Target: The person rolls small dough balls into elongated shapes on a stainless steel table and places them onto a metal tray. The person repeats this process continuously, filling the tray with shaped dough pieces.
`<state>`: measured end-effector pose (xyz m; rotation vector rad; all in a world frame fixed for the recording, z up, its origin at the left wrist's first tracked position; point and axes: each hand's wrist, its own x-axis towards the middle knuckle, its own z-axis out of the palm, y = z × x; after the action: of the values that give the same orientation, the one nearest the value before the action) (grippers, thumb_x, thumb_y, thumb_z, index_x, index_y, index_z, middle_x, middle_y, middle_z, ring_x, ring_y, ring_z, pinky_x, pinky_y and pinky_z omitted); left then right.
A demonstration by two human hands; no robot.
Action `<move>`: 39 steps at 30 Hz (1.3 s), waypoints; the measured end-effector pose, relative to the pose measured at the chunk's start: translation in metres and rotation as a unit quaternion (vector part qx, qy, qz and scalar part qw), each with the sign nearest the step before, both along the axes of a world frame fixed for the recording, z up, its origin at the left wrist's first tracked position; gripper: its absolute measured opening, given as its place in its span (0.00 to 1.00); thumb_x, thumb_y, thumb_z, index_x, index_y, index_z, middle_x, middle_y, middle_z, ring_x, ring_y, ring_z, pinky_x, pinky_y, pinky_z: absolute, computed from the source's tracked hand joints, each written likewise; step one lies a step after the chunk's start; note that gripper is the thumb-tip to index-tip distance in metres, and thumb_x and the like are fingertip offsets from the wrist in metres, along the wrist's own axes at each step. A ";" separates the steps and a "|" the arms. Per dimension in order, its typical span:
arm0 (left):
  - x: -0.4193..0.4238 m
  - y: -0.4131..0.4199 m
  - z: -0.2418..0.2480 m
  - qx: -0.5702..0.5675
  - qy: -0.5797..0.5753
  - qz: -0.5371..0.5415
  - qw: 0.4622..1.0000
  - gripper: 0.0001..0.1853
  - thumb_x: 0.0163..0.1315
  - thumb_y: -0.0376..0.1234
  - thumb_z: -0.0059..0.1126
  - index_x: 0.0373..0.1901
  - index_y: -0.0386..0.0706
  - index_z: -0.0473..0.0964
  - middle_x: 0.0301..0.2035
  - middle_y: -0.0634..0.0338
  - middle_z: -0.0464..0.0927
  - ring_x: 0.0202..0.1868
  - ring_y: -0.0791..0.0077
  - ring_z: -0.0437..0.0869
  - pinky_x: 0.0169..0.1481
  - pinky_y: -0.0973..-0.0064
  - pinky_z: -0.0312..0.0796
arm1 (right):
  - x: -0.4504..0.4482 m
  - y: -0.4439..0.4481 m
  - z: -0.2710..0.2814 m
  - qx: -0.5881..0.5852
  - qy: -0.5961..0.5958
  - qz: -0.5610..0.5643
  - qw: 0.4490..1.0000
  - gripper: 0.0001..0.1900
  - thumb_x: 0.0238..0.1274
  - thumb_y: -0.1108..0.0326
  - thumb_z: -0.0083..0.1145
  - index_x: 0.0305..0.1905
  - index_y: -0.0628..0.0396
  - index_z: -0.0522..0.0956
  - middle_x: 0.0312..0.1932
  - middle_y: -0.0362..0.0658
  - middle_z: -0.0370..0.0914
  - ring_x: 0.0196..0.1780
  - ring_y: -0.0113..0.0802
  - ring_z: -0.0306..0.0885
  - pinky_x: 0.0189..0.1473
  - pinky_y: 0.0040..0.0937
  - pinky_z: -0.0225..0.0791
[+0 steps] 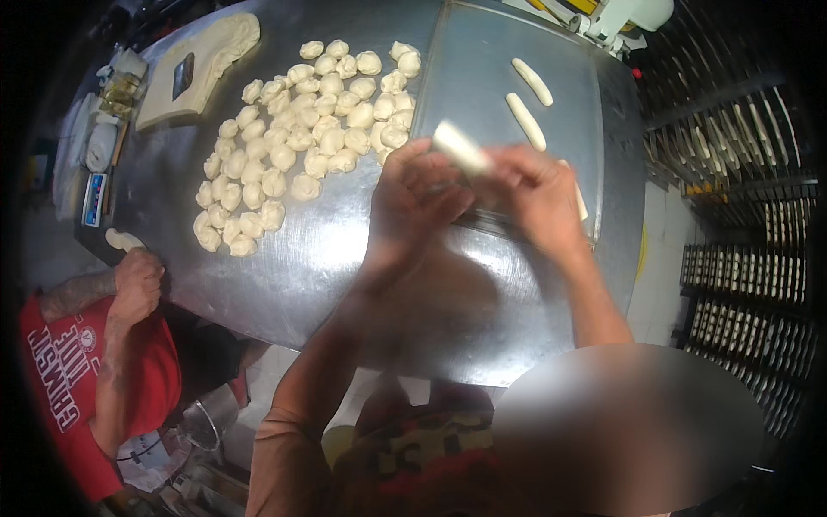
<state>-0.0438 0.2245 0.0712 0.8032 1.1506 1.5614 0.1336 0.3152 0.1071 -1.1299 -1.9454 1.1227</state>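
A short roll of pale dough (460, 148), blurred by motion, is up off the metal table (323, 278). The fingers of my right hand (539, 197) pinch its right end. My left hand (413, 200) has its fingers curled near the roll's left end; whether they grip it is hard to make out. Below and beyond my hands lies a flat metal baking tray (465, 71). Two dough rolls show fully on it, an upper roll (533, 82) and a lower roll (526, 121). A third roll (581, 203) is partly hidden by my right hand. Many rough dough balls (331, 84) cluster left of the tray.
A dough slab (213, 55) bears a dark flat tool (183, 76). A digital scale (95, 200) sits by the left edge. At left, a co-worker's hand (137, 278) is beside a dough piece (123, 240). Racks of loaded trays (743, 271) stand right, a white machine (620, 22) at back.
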 end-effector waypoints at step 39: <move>-0.126 -0.173 -0.072 0.068 0.665 -0.076 0.739 0.23 0.61 0.42 0.72 0.57 0.47 0.84 0.53 0.58 0.81 0.59 0.57 0.78 0.63 0.56 0.67 | 0.036 -0.193 -0.064 0.293 -0.253 0.048 0.921 0.15 0.60 0.67 0.71 0.50 0.60 0.85 0.48 0.53 0.82 0.52 0.52 0.81 0.52 0.49 0.73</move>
<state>-0.1694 0.0518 -0.0007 2.2294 1.8373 0.7501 0.1699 0.1218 0.0426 -1.0463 -2.5141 0.2302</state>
